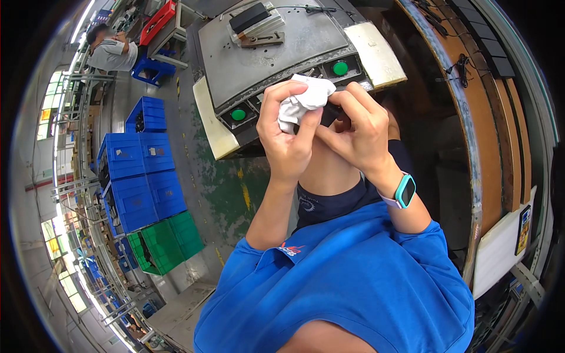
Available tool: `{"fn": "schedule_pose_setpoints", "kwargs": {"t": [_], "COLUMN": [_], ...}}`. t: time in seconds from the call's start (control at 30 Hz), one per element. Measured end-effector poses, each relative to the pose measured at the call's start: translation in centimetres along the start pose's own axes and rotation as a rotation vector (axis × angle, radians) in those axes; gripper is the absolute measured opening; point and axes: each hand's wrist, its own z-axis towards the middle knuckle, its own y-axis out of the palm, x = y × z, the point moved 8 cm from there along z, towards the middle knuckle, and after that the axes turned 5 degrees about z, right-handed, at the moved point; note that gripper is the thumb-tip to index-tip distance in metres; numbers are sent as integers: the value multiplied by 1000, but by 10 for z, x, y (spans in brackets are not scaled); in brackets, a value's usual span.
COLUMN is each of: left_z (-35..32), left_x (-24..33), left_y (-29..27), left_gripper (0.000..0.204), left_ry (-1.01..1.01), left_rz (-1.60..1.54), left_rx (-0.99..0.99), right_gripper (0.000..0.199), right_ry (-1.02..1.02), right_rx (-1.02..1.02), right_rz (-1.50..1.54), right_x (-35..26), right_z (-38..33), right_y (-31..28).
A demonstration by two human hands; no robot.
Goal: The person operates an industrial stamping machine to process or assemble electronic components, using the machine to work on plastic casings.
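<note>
A crumpled white cloth [306,101] is bunched up in front of my chest, over the near edge of a grey metal machine table. My left hand [286,126] grips it between thumb and fingers. Close against the cloth's right side, my right hand [360,126] has its fingers curled into a pinch. Something dark shows by those fingertips, but what they hold is hidden. Two green push buttons, the left button [238,115] and the right button [340,69], sit on the machine's front panel on either side of my hands.
On the machine table [306,41] lie a black block [249,17] on clear plastic and a metal bar [263,40]. Blue crates [138,182] and green crates [170,241] stand at left. A wooden-edged bench [465,117] runs along the right. Another person [113,53] sits far left.
</note>
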Motion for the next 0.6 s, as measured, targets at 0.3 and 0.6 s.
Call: {"fn": "schedule_pose_setpoints", "kwargs": {"t": [0.3,0.6], "left_z": [-8,-12], "left_x": [-32,-58], "left_y": [-13,-2], "left_gripper": [27,36], "left_ry": [-253,-423], "left_rz": [-212,-529], "left_rx": [124,217], "right_gripper": [31,34], "right_ry": [-43,47], "right_rx": [40,67], "right_rz": [-4,-10], "right_x": [0,6], "right_z": [-5,-7], "right_y": [-3,-11]}}
